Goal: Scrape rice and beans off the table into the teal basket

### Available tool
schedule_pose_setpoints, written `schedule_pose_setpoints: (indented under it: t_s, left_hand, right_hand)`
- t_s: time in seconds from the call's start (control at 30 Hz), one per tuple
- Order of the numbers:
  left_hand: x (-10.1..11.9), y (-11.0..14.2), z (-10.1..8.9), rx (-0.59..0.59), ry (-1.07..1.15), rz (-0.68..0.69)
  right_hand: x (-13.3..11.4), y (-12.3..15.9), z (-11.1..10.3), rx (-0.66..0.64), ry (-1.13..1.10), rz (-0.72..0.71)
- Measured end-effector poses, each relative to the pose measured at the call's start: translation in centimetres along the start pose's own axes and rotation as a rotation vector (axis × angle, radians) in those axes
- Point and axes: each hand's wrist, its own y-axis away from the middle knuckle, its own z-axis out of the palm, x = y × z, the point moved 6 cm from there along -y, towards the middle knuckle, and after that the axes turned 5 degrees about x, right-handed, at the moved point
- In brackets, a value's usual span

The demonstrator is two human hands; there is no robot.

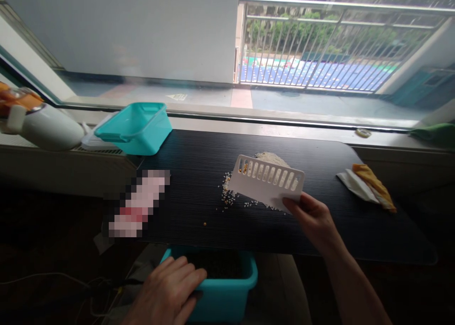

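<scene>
My right hand [314,218] is closed on a white plastic scraper [265,190] with a row of long slots along its upper edge. The scraper is tilted over the black tabletop, and pale and yellow grains show through the slots. Behind it lies a heap of beige grains [272,159]; loose white grains [227,194] are scattered to its left and below. My left hand [174,287] grips the rim of a teal plastic bin [227,301] just below the table's front edge. Dark contents fill the bin's inside, but I cannot make out what they are.
Another teal bin [156,135] stands at the table's back left corner, near a white kettle-like vessel [53,125]. A blurred pink item [142,201] lies on the left. White and yellow cloths or wrappers [369,187] rest at the right. A window with a sill [302,129] borders the back.
</scene>
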Motion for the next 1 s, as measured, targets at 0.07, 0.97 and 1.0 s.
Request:
schedule_pose_setpoints:
  t_s: [0.07,0.97,1.0]
  left_hand:
    - [0.0,-0.1,-0.1,0.024,-0.008,0.005]
    - [-3.6,4.2,-3.3,-0.098,-0.105,-0.115]
    - [-3.7,4.2,-3.6,-0.076,-0.116,-0.105]
  right_hand:
    - [0.0,-0.3,0.2,-0.006,-0.001,0.001]
    - [-2.8,5.0,12.4,-0.516,0.085,-0.137]
    - [-3.1,5.0,13.4,-0.532,0.089,-0.153]
